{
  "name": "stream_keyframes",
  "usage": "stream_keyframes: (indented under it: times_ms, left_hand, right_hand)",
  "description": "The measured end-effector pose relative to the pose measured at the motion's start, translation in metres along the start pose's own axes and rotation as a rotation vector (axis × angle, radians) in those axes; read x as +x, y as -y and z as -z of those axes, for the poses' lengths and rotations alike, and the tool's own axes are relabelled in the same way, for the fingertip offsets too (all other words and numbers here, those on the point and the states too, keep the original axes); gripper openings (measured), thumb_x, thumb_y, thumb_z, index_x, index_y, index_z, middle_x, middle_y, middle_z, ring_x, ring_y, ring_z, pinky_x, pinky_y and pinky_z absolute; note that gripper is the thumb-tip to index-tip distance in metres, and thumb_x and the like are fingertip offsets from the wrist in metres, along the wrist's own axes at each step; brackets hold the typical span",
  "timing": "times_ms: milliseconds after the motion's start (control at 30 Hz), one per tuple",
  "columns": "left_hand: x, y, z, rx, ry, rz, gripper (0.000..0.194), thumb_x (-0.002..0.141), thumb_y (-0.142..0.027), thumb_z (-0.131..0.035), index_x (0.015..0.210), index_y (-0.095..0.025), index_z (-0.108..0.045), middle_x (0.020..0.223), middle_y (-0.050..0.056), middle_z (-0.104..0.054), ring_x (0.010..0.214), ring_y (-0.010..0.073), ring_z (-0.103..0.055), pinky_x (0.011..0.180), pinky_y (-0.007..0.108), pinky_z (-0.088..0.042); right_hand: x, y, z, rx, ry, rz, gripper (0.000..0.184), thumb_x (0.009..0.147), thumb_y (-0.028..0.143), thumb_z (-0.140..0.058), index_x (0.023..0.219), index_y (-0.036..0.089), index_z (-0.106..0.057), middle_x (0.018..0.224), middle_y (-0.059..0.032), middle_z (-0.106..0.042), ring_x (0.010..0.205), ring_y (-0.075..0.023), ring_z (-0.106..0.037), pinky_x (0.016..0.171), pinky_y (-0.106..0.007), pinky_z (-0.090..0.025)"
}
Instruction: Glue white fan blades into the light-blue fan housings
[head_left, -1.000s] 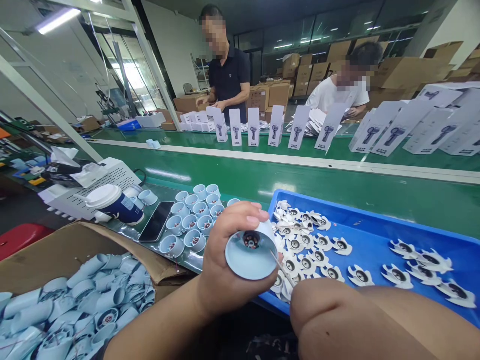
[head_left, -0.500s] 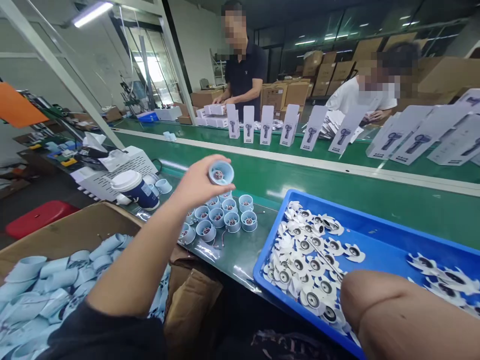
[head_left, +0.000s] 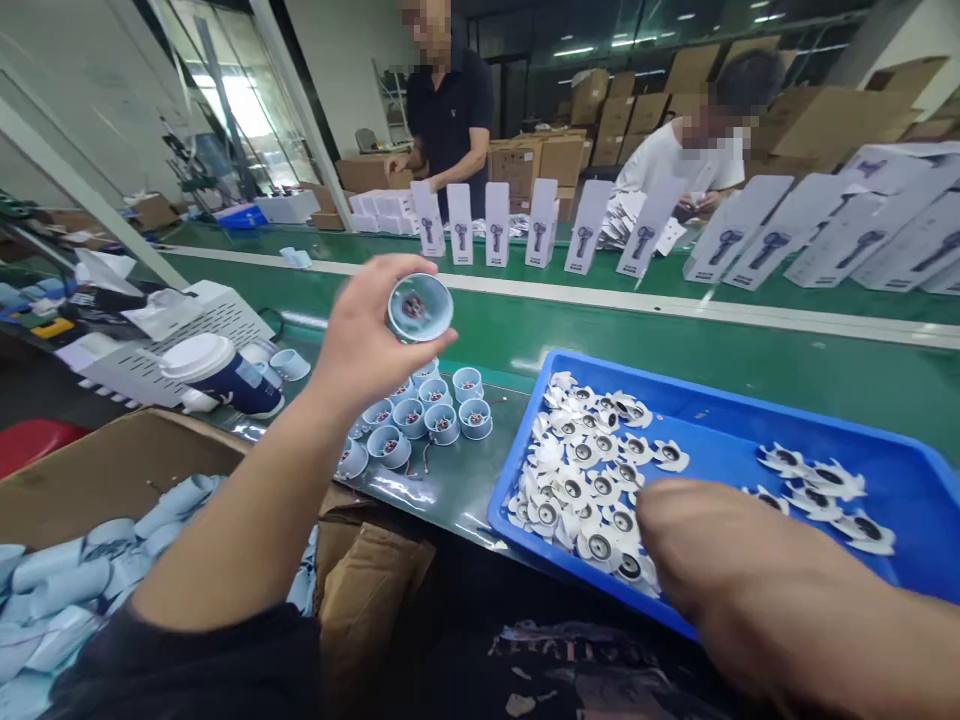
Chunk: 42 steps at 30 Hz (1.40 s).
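My left hand [head_left: 367, 335] is raised above the bench, closed round a small light-blue round fan housing [head_left: 418, 306] whose open end faces me. Under it stand several like housings [head_left: 427, 415] upright on the bench. My right hand [head_left: 694, 545] rests low over the near edge of the blue tray [head_left: 750, 425], on top of the white fan impellers [head_left: 585, 475]. I see only its back; the fingers are hidden.
A cardboard box [head_left: 112, 470] of light-blue housings sits at lower left. A lidded paper cup [head_left: 217, 372] and a white vented unit [head_left: 187, 325] stand left. Beyond, a green conveyor [head_left: 675, 340] carries white product boxes [head_left: 496, 222]. Two people work across it.
My left hand has carried the housing from in front of me up and out over the standing housings. My right arm has shifted left over the impellers in the tray.
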<state>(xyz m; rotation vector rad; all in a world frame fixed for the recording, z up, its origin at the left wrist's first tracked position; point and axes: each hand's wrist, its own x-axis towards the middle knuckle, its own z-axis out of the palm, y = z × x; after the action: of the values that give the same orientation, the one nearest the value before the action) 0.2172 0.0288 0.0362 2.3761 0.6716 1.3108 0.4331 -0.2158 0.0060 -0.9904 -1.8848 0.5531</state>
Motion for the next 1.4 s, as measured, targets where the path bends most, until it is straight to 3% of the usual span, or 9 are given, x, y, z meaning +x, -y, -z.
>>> stream_keyframes:
  times_ms: [100,200,333,467,733,933,1033,1200,1400]
  left_hand:
    - [-0.02,-0.039,-0.019,0.053,0.156,-0.193,0.041,0.072,-0.028,-0.083,0.108,-0.025,-0.062,0.104,0.002,-0.072,0.104,0.0287,-0.067,0.094,0.05,-0.053]
    - [-0.036,-0.067,-0.032,0.103,0.147,-0.36,0.044,0.074,-0.022,-0.08,0.112,-0.027,-0.059,0.113,0.004,-0.07,0.111,0.0279,-0.064,0.098,0.047,-0.049]
    - [-0.042,-0.085,-0.037,0.012,0.163,-0.335,0.049,0.076,-0.026,-0.08,0.118,-0.026,-0.054,0.114,0.006,-0.068,0.109,0.0262,-0.064,0.094,0.042,-0.051]
    - [-0.043,-0.103,-0.035,-0.014,0.168,-0.337,0.049,0.076,-0.029,-0.081,0.117,-0.026,-0.055,0.115,0.007,-0.067,0.109,0.0267,-0.064,0.094,0.042,-0.051]
    - [-0.056,-0.139,-0.039,-0.028,0.152,-0.362,0.05,0.074,-0.029,-0.082,0.116,-0.024,-0.056,0.113,0.007,-0.067,0.105,0.0253,-0.064,0.093,0.041,-0.051]
    - [-0.057,-0.159,-0.054,-0.061,0.149,-0.375,0.05,0.072,-0.03,-0.083,0.115,-0.024,-0.057,0.111,0.006,-0.067,0.103,0.0234,-0.065,0.093,0.038,-0.052]
    - [-0.055,-0.162,-0.07,-0.077,0.168,-0.369,0.048,0.073,-0.032,-0.082,0.115,-0.024,-0.058,0.111,0.006,-0.068,0.102,0.0245,-0.066,0.092,0.039,-0.053]
    - [-0.053,-0.148,-0.114,-0.107,0.226,-0.34,0.046,0.075,-0.042,-0.078,0.114,-0.026,-0.062,0.11,0.006,-0.073,0.096,0.0295,-0.07,0.081,0.04,-0.058]
    - [-0.074,-0.14,-0.171,-0.115,0.485,-0.211,0.036,0.079,-0.04,-0.07,0.11,-0.025,-0.061,0.107,0.005,-0.072,0.099,0.0265,-0.07,0.086,0.041,-0.057]
  right_hand:
    - [0.006,-0.008,0.006,0.072,0.13,-0.093,0.058,0.097,0.072,-0.026,0.074,0.022,-0.044,0.061,0.0,-0.048,0.057,-0.0147,-0.046,0.055,-0.03,-0.036]
    - [-0.009,-0.016,0.013,0.103,0.143,-0.219,0.059,0.098,0.071,-0.026,0.076,0.02,-0.046,0.067,-0.0012,-0.048,0.062,-0.0145,-0.045,0.058,-0.028,-0.034]
    - [-0.031,-0.013,0.016,0.11,0.077,-0.28,0.063,0.097,0.073,-0.023,0.076,0.019,-0.046,0.068,-0.002,-0.047,0.061,-0.0144,-0.042,0.057,-0.027,-0.034]
    - [-0.039,0.0,0.019,-0.008,0.17,-0.452,0.066,0.095,0.076,-0.022,0.079,0.019,-0.051,0.077,-0.0049,-0.056,0.068,-0.0171,-0.051,0.062,-0.03,-0.042]
    - [-0.089,-0.017,0.024,-0.466,0.253,-0.658,0.038,0.094,0.05,-0.039,0.11,0.023,-0.06,0.111,-0.0111,-0.06,0.102,-0.0307,-0.058,0.088,-0.051,-0.048]
    - [-0.114,-0.043,0.031,-0.684,0.258,-0.743,0.024,0.091,0.013,-0.045,0.105,0.015,-0.064,0.107,-0.0154,-0.061,0.102,-0.0312,-0.061,0.089,-0.049,-0.05]
    - [-0.118,-0.034,0.031,-0.694,0.189,-0.777,0.025,0.088,0.01,-0.052,0.11,0.011,-0.066,0.111,-0.018,-0.062,0.107,-0.0345,-0.06,0.094,-0.053,-0.048]
    - [-0.127,-0.007,0.036,-0.674,0.014,-0.806,0.027,0.096,0.021,-0.056,0.121,0.021,-0.063,0.125,-0.0071,-0.06,0.12,-0.0236,-0.055,0.106,-0.04,-0.043]
    - [-0.16,-0.002,0.068,-0.699,-0.008,-0.978,0.025,0.095,0.02,-0.056,0.118,0.02,-0.066,0.121,-0.0067,-0.063,0.114,-0.0236,-0.059,0.102,-0.041,-0.047]
